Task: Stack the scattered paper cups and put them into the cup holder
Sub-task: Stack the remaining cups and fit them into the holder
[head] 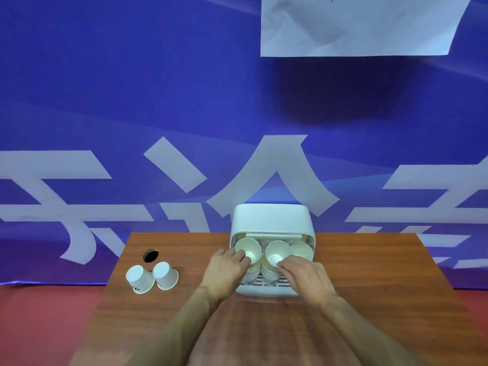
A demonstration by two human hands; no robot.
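Observation:
A white cup holder [272, 216] stands at the far middle of the wooden table, its front open. Inside it are three stacks of paper cups with mouths up: a left stack [249, 248], a middle stack [276, 253] and a right stack [302, 250]. My left hand [225, 270] grips the left stack at its side, fingers curled on the rim. My right hand [303, 276] holds the middle stack, fingertips on its near rim. Two loose white cups stand upside down at the table's left: one with dark print [140, 279] and one beside it [165, 275].
A round cable hole [150, 255] lies in the table behind the two loose cups. The wooden table [264, 326] ends at a blue banner wall behind the holder. Red floor shows past the left and right table edges.

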